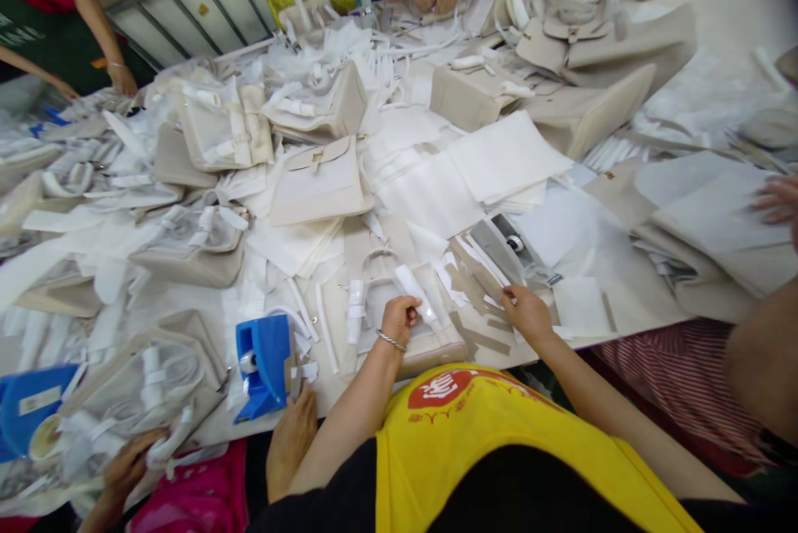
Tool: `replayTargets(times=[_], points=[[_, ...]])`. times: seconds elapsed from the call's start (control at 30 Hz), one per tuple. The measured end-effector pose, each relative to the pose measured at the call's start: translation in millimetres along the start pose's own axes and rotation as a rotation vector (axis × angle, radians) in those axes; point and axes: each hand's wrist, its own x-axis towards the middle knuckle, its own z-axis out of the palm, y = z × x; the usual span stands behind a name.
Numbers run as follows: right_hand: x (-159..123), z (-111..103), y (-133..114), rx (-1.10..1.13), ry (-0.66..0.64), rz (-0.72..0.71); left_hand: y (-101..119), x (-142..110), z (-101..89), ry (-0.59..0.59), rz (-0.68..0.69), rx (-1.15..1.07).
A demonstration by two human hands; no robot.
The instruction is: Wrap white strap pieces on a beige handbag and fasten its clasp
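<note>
Left hand (399, 318) grips the paper-wrapped handle (411, 288) of a beige handbag (430, 343) at the near table edge. Right hand (529, 313) pinches a paper strip (492, 300) just right of the bag. Blue tape dispenser (265, 362) near left. Table (716, 26) heaped with beige bags, white wrapping sheets; other people's hands all around.

Both arms reach forward from the body, bare from the elbow down. The left hand (399, 318) is curled, with the fingers bent in and closed in a pinch. It has a thin bracelet on its wrist. The right hand (529, 313) lies lower and flatter, palm down, its fingers pointing left and pressed together.
</note>
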Motion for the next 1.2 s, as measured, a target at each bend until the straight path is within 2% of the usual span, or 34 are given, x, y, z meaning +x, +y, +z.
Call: replayTargets(times=[0.07, 0.2, 0.3, 0.4, 0.5, 0.7, 0.77, 0.83, 1.0, 1.1, 1.2], points=[[6, 0, -2, 0.217, -0.086, 0.035, 0, 0, 0.0, 0.001, -0.002, -0.001], [11, -4, -12, 0.753, -0.287, 0.311, 1, -1, 0.0, 0.001, -0.007, -0.009], [11, -11, -22, 0.962, -0.355, 0.388, 1, -3, -0.3, 0.01, -0.012, -0.02], [14, -20, -32, 1.019, -0.487, 0.323, 2, -5, -1.1, 0.012, -0.018, -0.031], [23, -24, -44, 0.964, -0.641, 0.215, 2, -7, -2.6, 0.012, -0.025, -0.046], [43, -10, -64, 0.822, -0.754, 0.045, 7, -12, -6.7, -0.019, -0.05, -0.09], [44, -3, -67, 0.789, -0.732, -0.016, 8, -13, -7.4, -0.028, -0.058, -0.103], [41, 1, -67, 0.721, -0.636, -0.117, 7, -13, -7.5, -0.029, -0.063, -0.116], [31, -2, -66, 0.269, -0.291, -0.571, 6, -12, -7.1, -0.024, -0.066, -0.144], [28, -7, -65, 0.109, -0.238, -0.682, 6, -12, -7.4, -0.023, -0.075, -0.155], [29, -10, -63, 0.088, -0.24, -0.72, 6, -13, -7.4, -0.014, -0.084, -0.161]])
